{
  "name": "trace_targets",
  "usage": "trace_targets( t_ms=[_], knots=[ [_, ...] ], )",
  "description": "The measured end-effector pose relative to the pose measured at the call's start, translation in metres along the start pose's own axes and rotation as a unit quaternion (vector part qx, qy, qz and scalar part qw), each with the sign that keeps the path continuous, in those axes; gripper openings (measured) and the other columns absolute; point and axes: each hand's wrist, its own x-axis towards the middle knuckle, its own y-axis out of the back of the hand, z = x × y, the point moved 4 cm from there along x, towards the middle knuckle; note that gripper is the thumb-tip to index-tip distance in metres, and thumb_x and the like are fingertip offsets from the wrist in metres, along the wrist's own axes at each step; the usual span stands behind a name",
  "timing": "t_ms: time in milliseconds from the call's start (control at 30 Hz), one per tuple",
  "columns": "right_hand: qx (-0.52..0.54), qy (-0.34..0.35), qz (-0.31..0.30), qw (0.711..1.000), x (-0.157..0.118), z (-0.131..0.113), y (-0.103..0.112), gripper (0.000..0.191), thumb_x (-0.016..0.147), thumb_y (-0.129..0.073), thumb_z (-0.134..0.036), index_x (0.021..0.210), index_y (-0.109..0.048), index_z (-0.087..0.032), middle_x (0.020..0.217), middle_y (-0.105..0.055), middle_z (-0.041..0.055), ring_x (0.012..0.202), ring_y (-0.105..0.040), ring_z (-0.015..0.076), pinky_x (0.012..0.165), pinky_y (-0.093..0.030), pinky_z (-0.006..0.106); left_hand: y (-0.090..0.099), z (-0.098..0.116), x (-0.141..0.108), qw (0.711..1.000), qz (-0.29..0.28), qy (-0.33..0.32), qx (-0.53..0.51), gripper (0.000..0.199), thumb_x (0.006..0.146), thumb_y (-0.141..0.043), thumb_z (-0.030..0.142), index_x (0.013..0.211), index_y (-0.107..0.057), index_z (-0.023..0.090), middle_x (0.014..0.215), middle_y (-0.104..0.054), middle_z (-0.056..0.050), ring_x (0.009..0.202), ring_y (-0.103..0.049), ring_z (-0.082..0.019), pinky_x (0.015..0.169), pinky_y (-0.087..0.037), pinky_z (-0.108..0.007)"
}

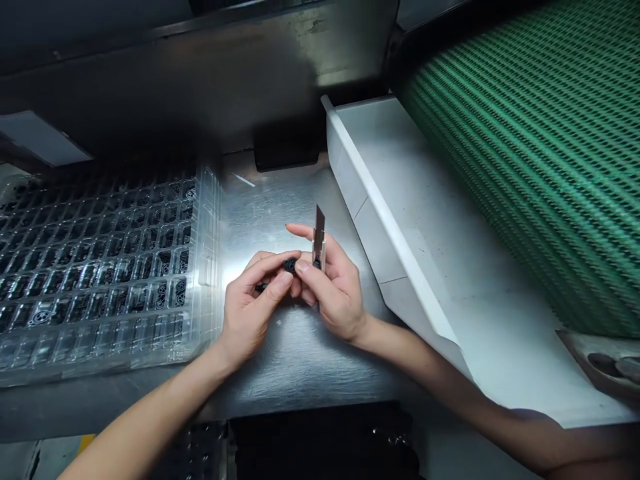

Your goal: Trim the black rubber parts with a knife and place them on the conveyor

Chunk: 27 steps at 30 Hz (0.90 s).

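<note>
A small round black part (290, 265) is pinched between the thumb and fingers of my left hand (253, 310), over the metal table. Another dark piece (261, 287) shows at my left palm. My right hand (340, 293) is wrapped round a utility knife (319, 240), its blade pointing up and away. The right thumb tip touches or nearly touches the black part, and the right index finger is stretched out behind the knife. My two hands meet at the fingertips.
Stacked clear plastic trays (205, 267) with many black parts fill the left. A white chute (425, 300) stands to the right, below a green mesh conveyor belt (540, 153). A thin white strip (244, 180) lies on the metal table (300, 373) near a dark block (285, 157).
</note>
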Motion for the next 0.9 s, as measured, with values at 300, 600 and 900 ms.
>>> trace_targets(
  t_ms=[300, 600, 900],
  knots=[
    [-0.037, 0.029, -0.008, 0.999, 0.004, -0.001, 0.002, 0.044, 0.114, -0.064, -0.044, 0.152, -0.064, -0.024, 0.077, -0.066, -0.0028, 0.059, -0.049, 0.0143, 0.055, -0.037, 0.031, 0.013, 0.013, 0.007, 0.993, 0.080, 0.027, -0.081, 0.027, 0.099, -0.086, 0.041, 0.120, -0.087, 0.025, 0.086, -0.065, -0.002, 0.056, -0.038, -0.005, 0.050, -0.027, -0.021],
    [-0.189, 0.100, -0.009, 0.977, 0.016, -0.009, 0.007, 0.051, 0.114, -0.061, -0.064, 0.089, -0.075, -0.021, 0.074, -0.062, 0.0009, 0.067, -0.054, 0.0168, 0.065, -0.041, 0.033, 0.019, 0.027, 0.009, 0.993, 0.074, -0.011, -0.088, 0.027, 0.099, -0.084, 0.037, 0.122, -0.085, 0.024, 0.105, -0.074, -0.007, 0.055, -0.038, -0.003, 0.049, -0.026, -0.023],
    [-0.242, 0.108, -0.023, 0.964, 0.014, -0.007, 0.006, 0.049, 0.115, -0.064, -0.059, 0.083, -0.068, -0.021, 0.071, -0.059, -0.0008, 0.066, -0.050, 0.0151, 0.065, -0.037, 0.033, 0.021, 0.025, 0.009, 0.992, 0.092, 0.005, -0.086, 0.030, 0.098, -0.086, 0.043, 0.120, -0.087, 0.024, 0.084, -0.066, -0.003, 0.053, -0.036, -0.004, 0.051, -0.025, -0.023]
  ],
)
